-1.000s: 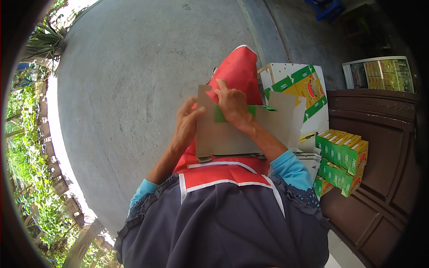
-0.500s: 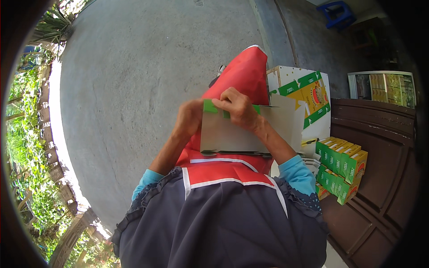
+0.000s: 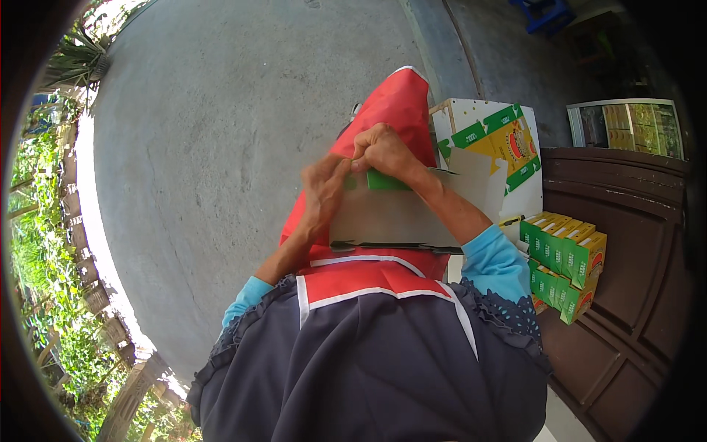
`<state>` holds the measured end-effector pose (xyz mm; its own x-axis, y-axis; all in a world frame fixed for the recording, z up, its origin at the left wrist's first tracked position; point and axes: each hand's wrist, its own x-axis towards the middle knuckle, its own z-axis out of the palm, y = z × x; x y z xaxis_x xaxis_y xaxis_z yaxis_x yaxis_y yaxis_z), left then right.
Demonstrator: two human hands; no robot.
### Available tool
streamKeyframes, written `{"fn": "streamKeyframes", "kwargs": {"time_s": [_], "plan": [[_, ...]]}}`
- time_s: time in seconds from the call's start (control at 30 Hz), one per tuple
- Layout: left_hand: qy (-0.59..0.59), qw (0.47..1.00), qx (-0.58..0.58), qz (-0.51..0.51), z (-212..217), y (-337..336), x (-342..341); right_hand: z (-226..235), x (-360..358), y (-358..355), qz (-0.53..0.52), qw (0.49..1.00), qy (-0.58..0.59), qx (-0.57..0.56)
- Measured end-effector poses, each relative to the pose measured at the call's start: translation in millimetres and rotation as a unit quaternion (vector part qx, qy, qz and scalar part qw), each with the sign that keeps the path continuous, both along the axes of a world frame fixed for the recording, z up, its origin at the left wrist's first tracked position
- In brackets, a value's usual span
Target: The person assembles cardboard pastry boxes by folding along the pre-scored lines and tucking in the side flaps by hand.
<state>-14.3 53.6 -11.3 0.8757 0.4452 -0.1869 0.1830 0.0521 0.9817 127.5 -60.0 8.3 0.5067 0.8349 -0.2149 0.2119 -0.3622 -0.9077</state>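
Across my lap lies a partly folded cardboard box blank (image 3: 390,214), its plain grey inner side up and a green flap (image 3: 387,181) turned over at the far edge. My left hand (image 3: 325,188), slightly blurred, pinches the blank's far left corner. Close beside it, my right hand (image 3: 389,156) is closed on the same far edge, its thumb and fingertips meeting the left hand's. Both hands hide the corner they grip. Under the blank spreads a red apron (image 3: 390,110) with white trim.
To my right, a flat green and yellow printed blank (image 3: 508,151) lies on a white board (image 3: 471,110). Several folded green and yellow boxes (image 3: 563,250) are stacked before a brown panelled door (image 3: 626,214). A blue plastic stool (image 3: 543,15) stands far right; plants (image 3: 44,221) line the left.
My left hand has moved up and inward to meet my right hand at the corner. The green flap there is now covered by the fingers. The whole view has shifted slightly.
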Motion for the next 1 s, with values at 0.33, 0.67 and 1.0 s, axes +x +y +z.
{"fn": "streamKeyframes", "kwargs": {"time_s": [0.33,0.67,1.0], "plan": [[0.009,0.987,-0.148,0.06,10.9,5.3,11.8,24.0,18.7,6.5,0.015,0.998,0.055,0.002],[-0.009,0.973,-0.218,0.079,-4.6,150.9,-21.6,85.8,78.0,-28.6,0.065,0.936,-0.327,-0.11],[0.023,0.969,-0.222,0.106,-38.9,181.3,-57.6,42.3,47.7,-34.6,0.059,0.928,-0.327,-0.167]]}}
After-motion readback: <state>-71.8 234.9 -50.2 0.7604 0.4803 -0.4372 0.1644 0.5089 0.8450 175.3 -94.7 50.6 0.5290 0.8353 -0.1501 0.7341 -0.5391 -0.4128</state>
